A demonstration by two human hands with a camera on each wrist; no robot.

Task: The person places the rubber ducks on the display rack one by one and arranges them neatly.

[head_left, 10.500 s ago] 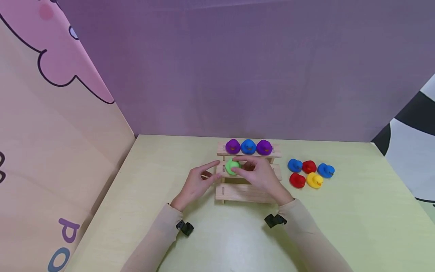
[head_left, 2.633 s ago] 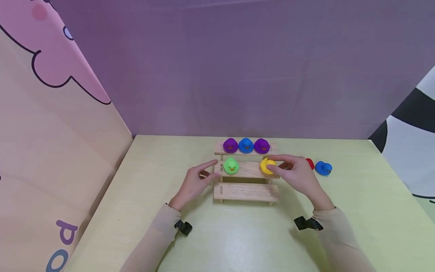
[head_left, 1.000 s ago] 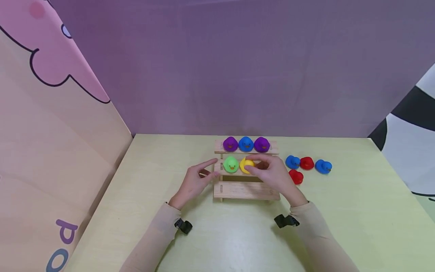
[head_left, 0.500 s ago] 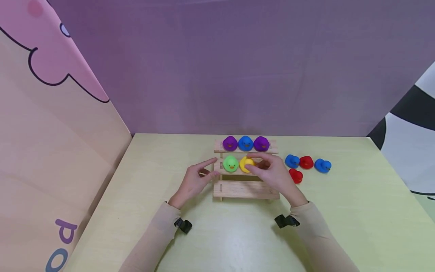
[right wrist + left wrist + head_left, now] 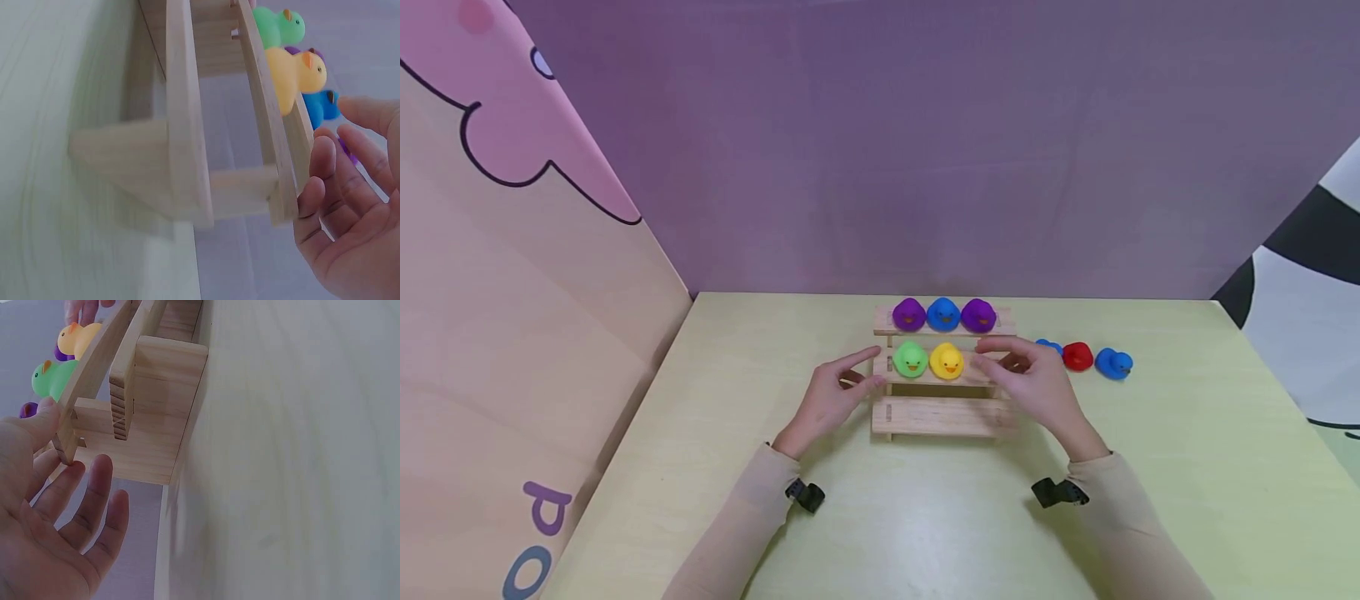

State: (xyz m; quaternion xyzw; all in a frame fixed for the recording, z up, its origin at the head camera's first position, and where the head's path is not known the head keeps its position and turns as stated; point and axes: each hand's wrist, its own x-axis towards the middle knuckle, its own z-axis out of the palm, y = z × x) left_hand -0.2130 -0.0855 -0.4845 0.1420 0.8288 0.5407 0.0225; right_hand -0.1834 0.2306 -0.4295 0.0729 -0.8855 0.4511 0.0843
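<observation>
A three-tier wooden stand [image 5: 943,417] is on the table. My left hand [image 5: 831,404] pinches the left end of its middle tier; in the left wrist view the thumb [image 5: 45,419] lies at the board's upper side. On that tier sit a green rubber duck [image 5: 911,360] and a yellow rubber duck [image 5: 947,361], side by side and facing me. My right hand [image 5: 1037,385] is just right of the yellow duck, thumb and forefinger apart, holding nothing. The top tier bears a purple duck [image 5: 909,315], a blue duck [image 5: 943,315] and another purple duck [image 5: 978,316].
On the table right of the stand are a red duck [image 5: 1078,357], a blue duck [image 5: 1114,363] and another blue duck [image 5: 1048,345] partly behind my right hand. A purple backdrop [image 5: 925,167] rises behind the table, and a printed panel [image 5: 550,292] borders its left side.
Earlier my right hand placed the green duck, then brought the yellow duck left along the middle tier. Now it has let go of the yellow duck and moved right. My left hand stayed put.
</observation>
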